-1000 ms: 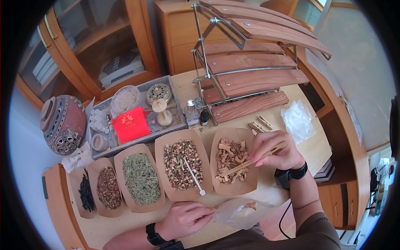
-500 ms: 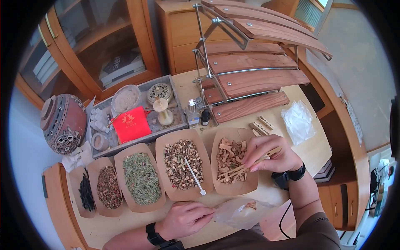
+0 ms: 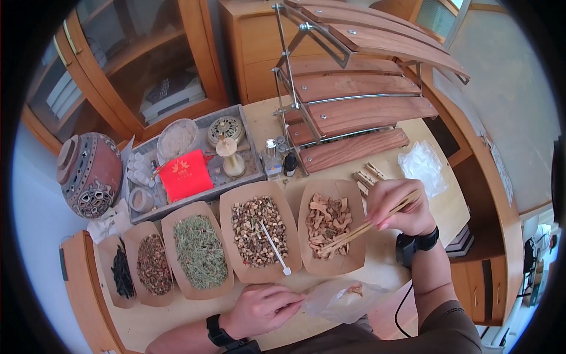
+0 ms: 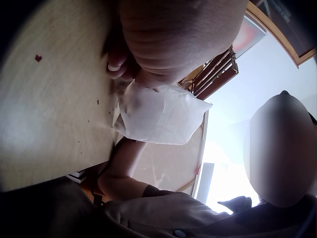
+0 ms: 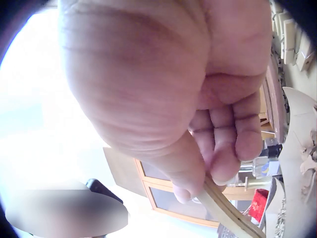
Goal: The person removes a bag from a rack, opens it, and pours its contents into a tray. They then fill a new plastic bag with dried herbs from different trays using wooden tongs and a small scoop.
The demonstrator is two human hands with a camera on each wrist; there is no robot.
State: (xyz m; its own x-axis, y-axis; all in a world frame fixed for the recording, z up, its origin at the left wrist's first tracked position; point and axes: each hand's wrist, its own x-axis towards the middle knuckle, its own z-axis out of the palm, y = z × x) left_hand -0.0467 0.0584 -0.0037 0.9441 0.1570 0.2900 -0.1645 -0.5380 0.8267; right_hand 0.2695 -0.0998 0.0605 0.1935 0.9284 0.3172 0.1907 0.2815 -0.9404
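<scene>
My right hand (image 3: 401,206) holds bamboo tweezers (image 3: 368,226) between thumb and fingers, also seen as pale wood tweezers (image 5: 230,213) in the right wrist view. Their tips reach into the rightmost brown paper tray (image 3: 321,269), among curled, light brown dried slices (image 3: 323,215). Near the table's front edge, my left hand (image 3: 262,311) pinches the rim of a translucent bag (image 3: 330,304). A small brown piece (image 3: 355,289) shows inside it. The left wrist view has the whitish bag (image 4: 161,116) hanging past the fingers.
Leftward stand paper trays of chopped roots (image 3: 256,230) with a small white scoop (image 3: 275,248) on top, green herbs (image 3: 200,253), reddish buds (image 3: 154,268) and dark strips (image 3: 122,274). Behind are a grey tray (image 3: 253,159), clothespins (image 3: 368,177), a plastic bag (image 3: 421,168) and a slatted wooden rack (image 3: 359,106).
My right hand dips slightly left and down with the tweezers, then shifts back right and up. The tweezer tips move right within the slices. My left hand and the bag stay put.
</scene>
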